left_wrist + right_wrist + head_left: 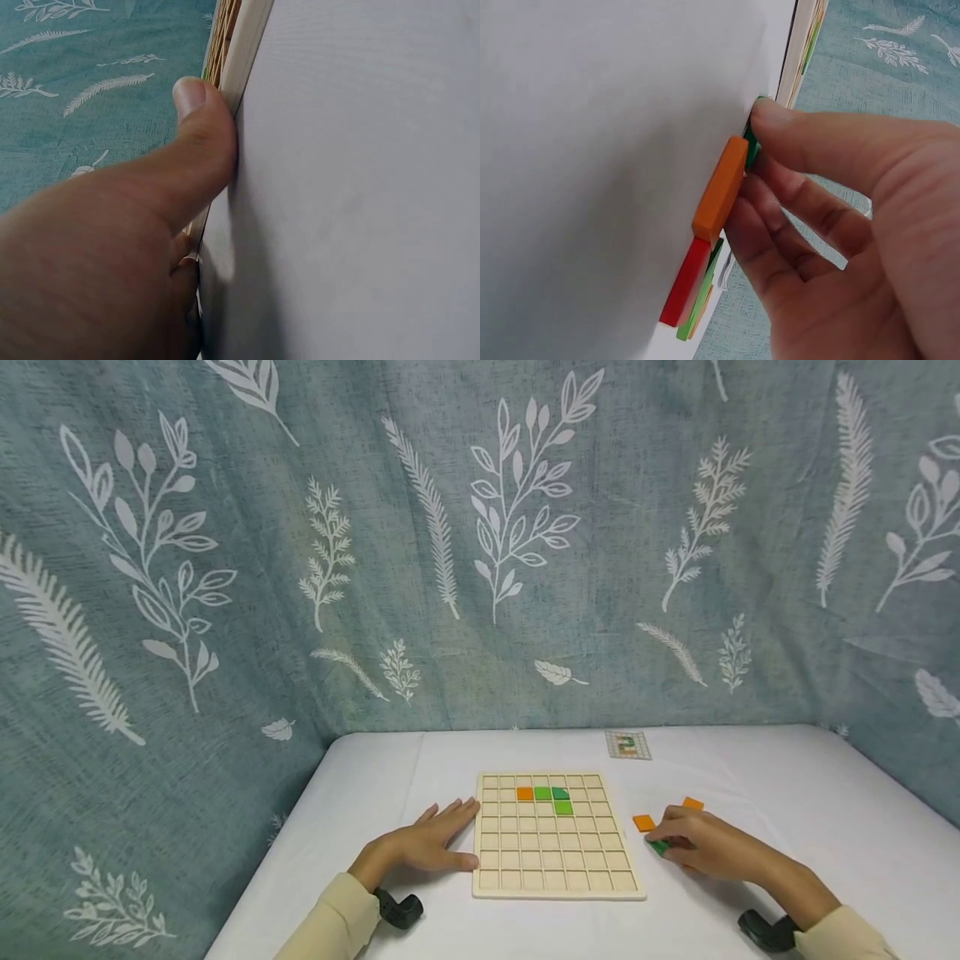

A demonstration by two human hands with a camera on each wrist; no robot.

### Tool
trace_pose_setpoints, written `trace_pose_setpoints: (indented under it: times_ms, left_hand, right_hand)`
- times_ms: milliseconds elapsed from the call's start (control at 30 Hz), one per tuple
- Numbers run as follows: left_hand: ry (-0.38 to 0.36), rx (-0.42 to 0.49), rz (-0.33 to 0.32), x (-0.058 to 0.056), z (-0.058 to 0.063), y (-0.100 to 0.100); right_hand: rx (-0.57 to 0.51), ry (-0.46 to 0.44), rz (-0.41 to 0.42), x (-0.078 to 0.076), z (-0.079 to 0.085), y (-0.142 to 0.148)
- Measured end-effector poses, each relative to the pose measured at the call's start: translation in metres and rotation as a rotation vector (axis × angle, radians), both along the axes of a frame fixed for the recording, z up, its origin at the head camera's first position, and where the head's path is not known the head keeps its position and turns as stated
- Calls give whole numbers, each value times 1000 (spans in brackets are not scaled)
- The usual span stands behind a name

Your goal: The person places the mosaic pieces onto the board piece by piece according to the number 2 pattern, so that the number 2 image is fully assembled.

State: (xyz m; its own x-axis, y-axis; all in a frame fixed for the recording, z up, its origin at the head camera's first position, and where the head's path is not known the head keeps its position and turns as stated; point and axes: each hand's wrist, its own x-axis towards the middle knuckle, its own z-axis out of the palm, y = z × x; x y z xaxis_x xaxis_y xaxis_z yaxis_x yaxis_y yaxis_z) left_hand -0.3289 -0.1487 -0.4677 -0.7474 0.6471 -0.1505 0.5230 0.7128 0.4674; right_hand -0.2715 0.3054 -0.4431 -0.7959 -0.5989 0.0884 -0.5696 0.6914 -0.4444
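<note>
A pale wooden grid board (555, 852) lies on the table, holding an orange tile (525, 794), two light green tiles (563, 808) and a dark green one with a curved edge (560, 793). My left hand (423, 843) rests at the board's left side, fingers spread and fairly straight; the thumb (202, 127) touches its edge. Right of the board, my right hand (708, 843) pinches a dark green tile (753, 142) between thumb and fingers, partly hidden by them. Close to these fingers lie an orange tile (721, 187) and a red tile (686, 285).
Two more orange tiles show near the right hand, one left of it (643, 823) and one behind it (693, 803). A light green tile (697, 304) lies beyond the red one. A small pattern card (628, 745) sits at the table's back, before a leaf-print curtain (450, 568).
</note>
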Motion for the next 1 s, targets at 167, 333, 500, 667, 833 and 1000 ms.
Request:
trace_pose_setpoints:
  times_ms: [167, 333, 500, 667, 833, 1000]
  left_hand:
    - [1, -3, -7, -1, 1, 0]
    - [-12, -1, -11, 1, 5, 2]
    - [-12, -5, -9, 1, 5, 2]
    - [-4, -5, -6, 2, 4, 2]
    - [-5, 2, -7, 1, 3, 1]
    - [-1, 8, -13, 1, 2, 0]
  right_hand:
    - [2, -4, -33, -2, -1, -3]
    - [12, -2, -69, -1, -3, -4]
    - [-43, 58, -38, -1, -2, -3]
    - [-109, 74, 12, -2, 0, -5]
    - [-124, 29, 26, -2, 2, -8]
    - [-123, 15, 30, -2, 2, -9]
